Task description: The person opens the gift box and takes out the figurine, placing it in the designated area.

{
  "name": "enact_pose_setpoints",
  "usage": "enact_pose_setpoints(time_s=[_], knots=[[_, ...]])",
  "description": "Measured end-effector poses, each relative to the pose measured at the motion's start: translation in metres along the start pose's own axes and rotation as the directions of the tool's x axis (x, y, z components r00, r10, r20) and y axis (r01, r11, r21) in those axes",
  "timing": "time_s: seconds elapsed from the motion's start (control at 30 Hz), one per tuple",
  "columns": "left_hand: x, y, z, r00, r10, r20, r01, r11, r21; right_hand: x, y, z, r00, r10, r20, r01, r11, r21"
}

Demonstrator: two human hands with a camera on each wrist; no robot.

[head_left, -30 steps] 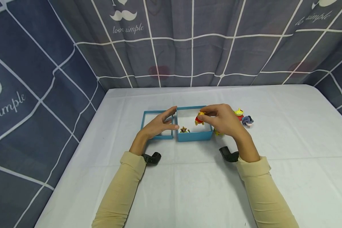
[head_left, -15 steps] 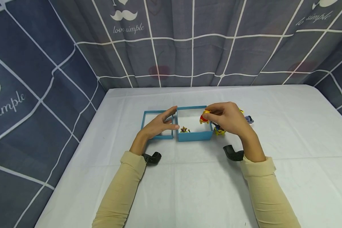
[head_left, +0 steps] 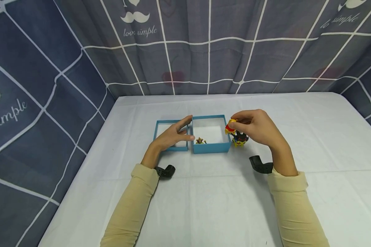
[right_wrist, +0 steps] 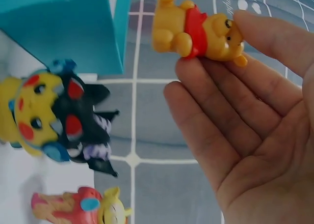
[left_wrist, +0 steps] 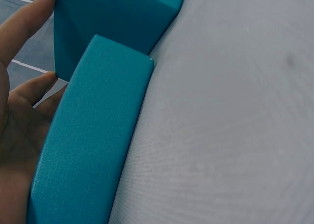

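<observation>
My right hand (head_left: pixel 257 127) pinches a yellow bear figurine (right_wrist: pixel 196 30) in a red shirt by its head, between thumb and fingers. It hangs just past the right wall of a blue box (head_left: pixel 211 148) with a white inside. A small figurine (head_left: pixel 199 140) with a star-shaped top stands in the box's front left corner. My left hand (head_left: pixel 171 135) reaches over the blue lid (left_wrist: pixel 93 135); its extended fingers touch the box's left side. Right of the box stands a yellow figurine with a black hood (right_wrist: pixel 54 111).
In the right wrist view, a red-bodied figurine with a yellow-green head (right_wrist: pixel 91 207) appears beyond the hooded one; the right hand hides it in the head view. White cloth (head_left: pixel 210 202) covers the table, and a grey checked curtain (head_left: pixel 222 61) hangs behind it.
My right hand has carried the bear figurine rightward, from over the box to beyond its right wall. The hooded figurine has come into view, while the ones farther right became hidden. My left hand stays still.
</observation>
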State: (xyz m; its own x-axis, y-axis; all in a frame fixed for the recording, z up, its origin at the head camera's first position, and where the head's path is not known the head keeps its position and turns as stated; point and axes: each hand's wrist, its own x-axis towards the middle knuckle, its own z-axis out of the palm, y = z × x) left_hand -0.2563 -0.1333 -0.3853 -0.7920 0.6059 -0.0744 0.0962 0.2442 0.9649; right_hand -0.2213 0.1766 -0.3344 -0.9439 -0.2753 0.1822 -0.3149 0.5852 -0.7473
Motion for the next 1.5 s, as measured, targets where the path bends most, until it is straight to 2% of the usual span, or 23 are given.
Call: enact_pose_setpoints(time_s=[0.1,0.33,0.47,0.77,0.93,1.13,1.3,1.4,1.5], knots=[[0.0,-0.001,0.0,1.0,-0.005,-0.001,0.005,1.0,0.003,-0.003,0.001,-0.005,1.0,0.009,0.014,-0.009,1.0,0.007],[0.012,-0.025,-0.006,1.0,-0.005,-0.012,0.005,1.0,0.01,-0.006,0.002,-0.012,0.999,0.028,0.042,-0.028,0.999,0.016],[0.013,-0.03,-0.007,1.0,0.008,-0.015,-0.008,1.0,0.014,-0.008,0.003,-0.016,0.998,0.03,0.049,-0.03,0.999,-0.013],[0.012,-0.029,-0.006,1.0,0.016,-0.02,-0.016,1.0,0.017,-0.011,0.009,-0.026,0.995,0.041,0.091,-0.039,0.999,-0.017],[0.012,-0.03,-0.006,1.0,0.013,-0.021,-0.012,1.0,0.015,-0.012,0.012,-0.028,0.994,0.049,0.097,-0.047,0.999,-0.023],[0.012,-0.031,-0.006,1.0,0.011,-0.022,-0.011,1.0,0.01,-0.015,0.016,-0.034,0.995,0.056,0.084,-0.049,0.996,-0.074],[0.013,-0.03,-0.006,1.0,-0.002,-0.02,0.002,1.0,0.008,-0.017,0.02,-0.039,0.993,0.086,0.086,-0.079,0.994,-0.078],[0.012,-0.027,-0.005,1.0,-0.004,-0.015,0.004,1.0,0.001,-0.018,0.023,-0.041,0.99,0.116,0.077,-0.111,0.992,-0.067],[0.009,-0.018,-0.003,1.0,-0.004,-0.008,0.004,1.0,-0.003,-0.02,0.027,-0.043,0.99,0.129,0.064,-0.125,0.99,-0.066]])
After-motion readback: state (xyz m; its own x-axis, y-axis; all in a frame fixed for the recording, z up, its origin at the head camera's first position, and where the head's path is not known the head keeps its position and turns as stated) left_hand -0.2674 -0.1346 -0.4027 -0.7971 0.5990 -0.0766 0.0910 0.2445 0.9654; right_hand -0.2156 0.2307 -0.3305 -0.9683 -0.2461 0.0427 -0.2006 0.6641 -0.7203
